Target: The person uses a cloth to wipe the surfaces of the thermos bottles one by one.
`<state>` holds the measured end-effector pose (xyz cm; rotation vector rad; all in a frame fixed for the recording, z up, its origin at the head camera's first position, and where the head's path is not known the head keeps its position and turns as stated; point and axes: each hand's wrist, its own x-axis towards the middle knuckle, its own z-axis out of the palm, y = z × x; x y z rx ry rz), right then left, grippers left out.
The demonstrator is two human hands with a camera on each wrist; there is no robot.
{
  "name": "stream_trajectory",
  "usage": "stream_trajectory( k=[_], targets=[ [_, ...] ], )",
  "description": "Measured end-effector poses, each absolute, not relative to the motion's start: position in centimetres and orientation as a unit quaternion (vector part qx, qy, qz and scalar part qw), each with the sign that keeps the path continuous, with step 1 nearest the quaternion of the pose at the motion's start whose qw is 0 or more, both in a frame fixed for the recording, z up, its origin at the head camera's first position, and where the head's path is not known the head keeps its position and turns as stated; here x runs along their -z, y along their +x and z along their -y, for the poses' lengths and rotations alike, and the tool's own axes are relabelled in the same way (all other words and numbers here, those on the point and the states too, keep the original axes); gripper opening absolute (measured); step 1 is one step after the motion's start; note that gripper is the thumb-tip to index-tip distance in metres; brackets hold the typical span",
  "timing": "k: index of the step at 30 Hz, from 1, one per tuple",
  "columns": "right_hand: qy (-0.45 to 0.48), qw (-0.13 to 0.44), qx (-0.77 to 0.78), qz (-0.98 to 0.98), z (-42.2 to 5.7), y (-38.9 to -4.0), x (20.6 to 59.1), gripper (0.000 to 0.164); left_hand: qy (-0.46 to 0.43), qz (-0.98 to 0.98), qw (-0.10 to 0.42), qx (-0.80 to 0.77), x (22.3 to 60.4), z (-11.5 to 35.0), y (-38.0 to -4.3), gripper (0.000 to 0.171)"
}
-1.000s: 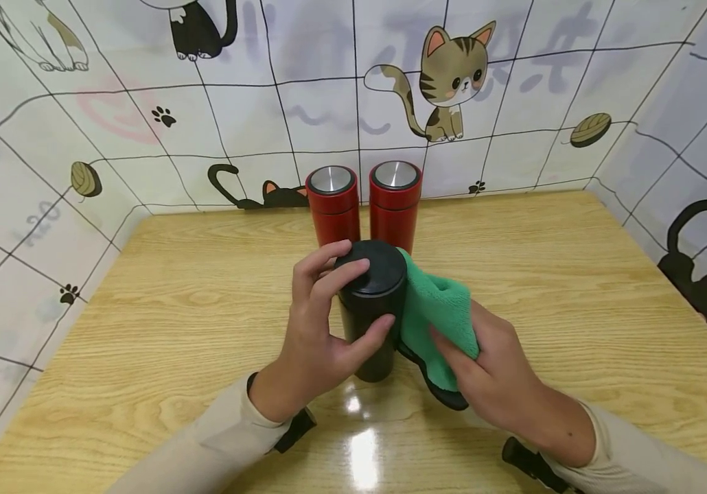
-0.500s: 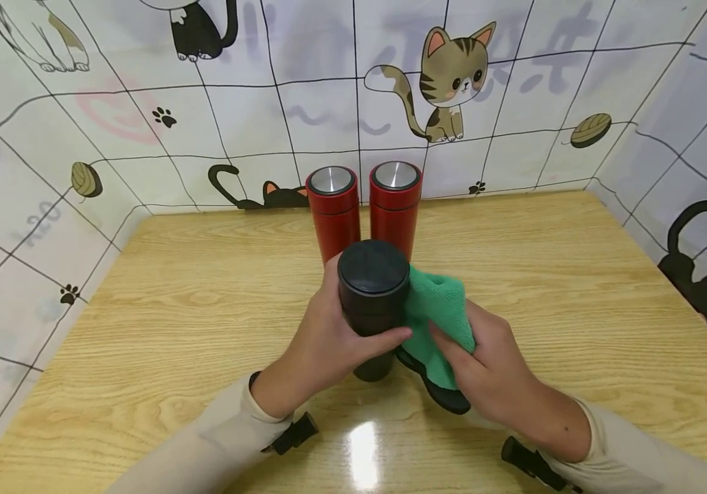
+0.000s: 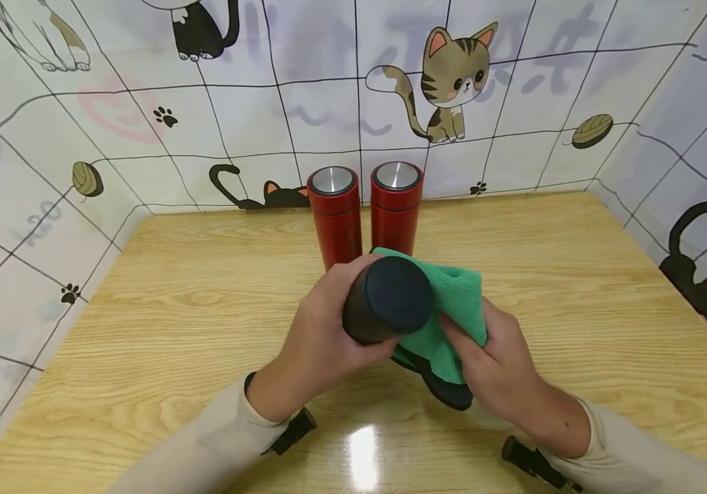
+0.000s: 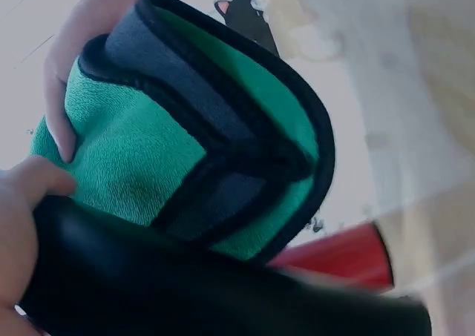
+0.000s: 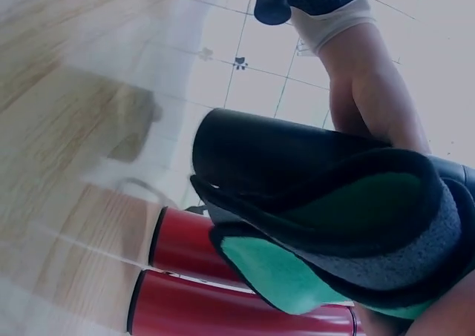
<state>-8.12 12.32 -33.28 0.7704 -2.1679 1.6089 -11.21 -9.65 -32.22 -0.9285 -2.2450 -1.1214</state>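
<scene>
My left hand (image 3: 324, 322) grips a black thermos bottle (image 3: 398, 295), its round top tilted up and toward the head camera. In the right wrist view the lower end of the black bottle (image 5: 260, 147) shows. My right hand (image 3: 504, 374) holds a folded green towel (image 3: 455, 298) with dark grey trim against the bottle's right side. In the left wrist view the green towel (image 4: 126, 150) spreads over the black bottle (image 4: 185, 277), with a trimmed fold standing up. My right fingers are partly hidden behind the cloth.
Two red thermos bottles (image 3: 336, 219) with silver-topped lids stand side by side behind the hands, their lower parts partly covered. The wooden table (image 3: 205, 288) meets cat-printed walls (image 3: 322, 116) at the back and sides. Both wrists carry small black camera mounts (image 3: 292, 431).
My left hand shifts from the bottle's top to round its body and tips it from upright toward the right. The towel now reaches behind the bottle; the red bottles stay put.
</scene>
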Motion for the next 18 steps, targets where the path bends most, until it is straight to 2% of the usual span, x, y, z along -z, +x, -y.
stream_trajectory(
  k=[3,6,9,15,18],
  targets=[
    [0.258,0.179,-0.586,0.747,-12.4,-8.1,33.3,0.047,-0.325,0.846,0.265,0.329,32.1,9.8,-11.0,0.085],
    [0.258,0.188,-0.613,0.723,-12.4,-8.1,33.3,0.049,-0.309,0.866,0.280,0.276,32.2,9.8,-11.0,0.085],
    [0.270,0.224,-0.603,0.716,-12.4,-8.1,33.2,0.049,-0.304,0.874,0.286,0.248,32.3,9.7,-11.1,0.082],
    [0.336,0.287,-0.520,0.731,-12.2,-8.8,33.0,0.039,-0.297,0.890,0.271,0.215,32.5,9.5,-11.1,0.078],
    [0.365,0.316,-0.472,0.738,-12.0,-9.1,33.0,0.044,-0.286,0.900,0.256,0.205,32.5,9.5,-11.1,0.079]
  ],
)
